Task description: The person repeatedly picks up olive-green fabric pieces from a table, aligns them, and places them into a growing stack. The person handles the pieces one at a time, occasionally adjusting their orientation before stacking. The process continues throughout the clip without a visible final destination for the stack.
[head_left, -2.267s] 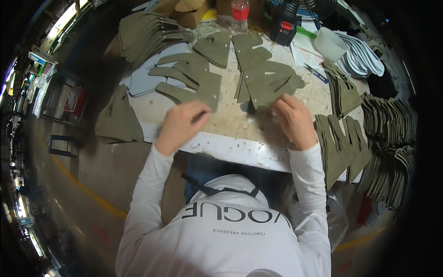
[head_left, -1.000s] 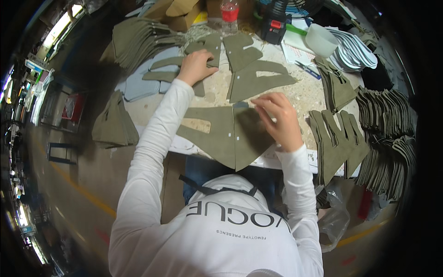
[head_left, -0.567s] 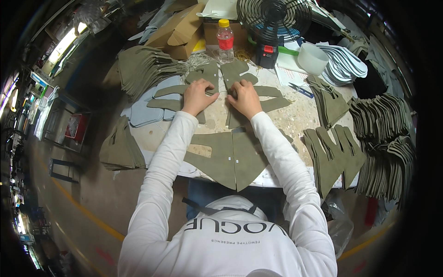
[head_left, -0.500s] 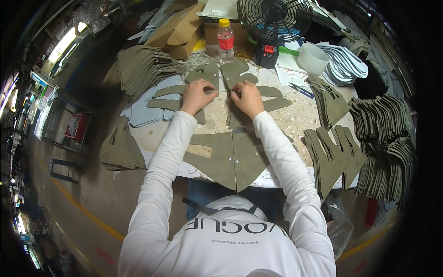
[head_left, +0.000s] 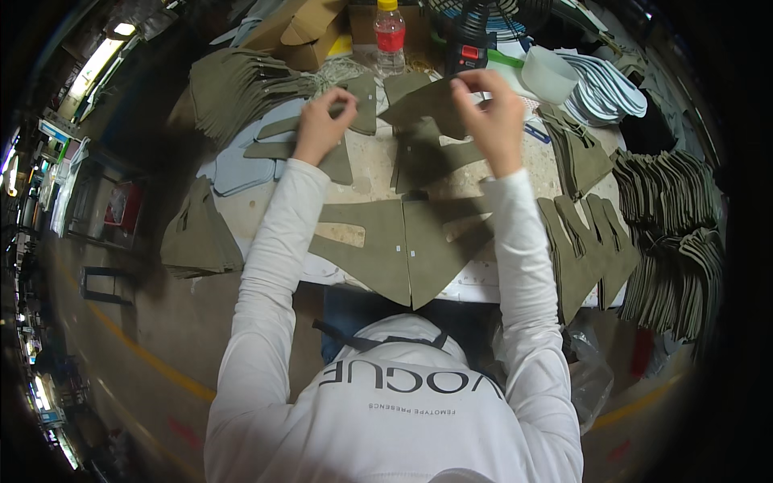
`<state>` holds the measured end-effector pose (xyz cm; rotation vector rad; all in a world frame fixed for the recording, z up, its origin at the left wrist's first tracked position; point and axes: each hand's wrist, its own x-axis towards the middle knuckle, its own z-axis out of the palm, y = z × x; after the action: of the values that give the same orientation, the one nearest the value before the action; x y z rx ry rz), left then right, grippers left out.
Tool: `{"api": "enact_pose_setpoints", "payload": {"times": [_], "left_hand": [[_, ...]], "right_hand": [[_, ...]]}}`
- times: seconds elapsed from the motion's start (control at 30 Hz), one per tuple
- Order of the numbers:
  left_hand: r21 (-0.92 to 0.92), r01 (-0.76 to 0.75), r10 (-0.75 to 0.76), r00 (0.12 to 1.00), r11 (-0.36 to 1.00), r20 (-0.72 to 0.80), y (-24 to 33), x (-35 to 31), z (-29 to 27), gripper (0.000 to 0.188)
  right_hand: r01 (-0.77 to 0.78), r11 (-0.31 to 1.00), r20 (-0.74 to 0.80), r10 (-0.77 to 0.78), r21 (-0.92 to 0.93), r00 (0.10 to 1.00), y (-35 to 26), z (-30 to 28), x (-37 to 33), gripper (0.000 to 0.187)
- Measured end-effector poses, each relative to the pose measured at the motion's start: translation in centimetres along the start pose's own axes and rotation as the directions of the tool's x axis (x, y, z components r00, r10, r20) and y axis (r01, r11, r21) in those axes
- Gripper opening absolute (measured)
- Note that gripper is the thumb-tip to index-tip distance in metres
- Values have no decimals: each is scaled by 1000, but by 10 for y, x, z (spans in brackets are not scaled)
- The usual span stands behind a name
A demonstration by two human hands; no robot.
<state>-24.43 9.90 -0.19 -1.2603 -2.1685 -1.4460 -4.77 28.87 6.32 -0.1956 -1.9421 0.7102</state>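
My right hand (head_left: 493, 114) is raised over the far part of the table, thumb and fingers pinched on the edge of an olive-green cut fabric panel (head_left: 431, 106). That panel hangs tilted and slightly blurred above another olive panel (head_left: 423, 161) on the table. My left hand (head_left: 324, 127) hovers over a flat olive panel (head_left: 364, 101) with finger-like strips. Its fingers curl toward the thumb; whether anything thin is between them is hidden. Closer to me, two mirrored olive panels (head_left: 378, 245) lie edge to edge, each with a small white tag.
Stacks of olive panels stand at the far left (head_left: 233, 92), near left (head_left: 201, 233) and right (head_left: 664, 201). Light-blue pieces (head_left: 241, 175) lie at left. A bottle (head_left: 390, 40), fan (head_left: 483, 20), translucent roll (head_left: 550, 74) and blue-handled snips (head_left: 537, 134) sit toward the back.
My right hand has lifted an olive panel and moved up and right with it. My left hand has shifted slightly left and away. The whole scene sits higher in the picture.
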Motion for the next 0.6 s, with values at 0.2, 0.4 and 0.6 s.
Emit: {"api": "enact_pose_setpoints", "payload": {"times": [0.2, 0.4, 0.6], "left_hand": [[-366, 54, -119, 981, 929, -156, 58, 5, -67, 8], [-162, 146, -144, 989, 976, 23, 105, -7, -95, 10], [-13, -168, 166, 981, 986, -96, 131, -67, -96, 11]], "right_hand": [[-205, 977, 325, 175, 61, 929, -33, -87, 0, 15], [-245, 963, 299, 269, -115, 915, -40, -102, -12, 15], [62, 992, 193, -40, -110, 980, -68, -100, -65, 22]]}}
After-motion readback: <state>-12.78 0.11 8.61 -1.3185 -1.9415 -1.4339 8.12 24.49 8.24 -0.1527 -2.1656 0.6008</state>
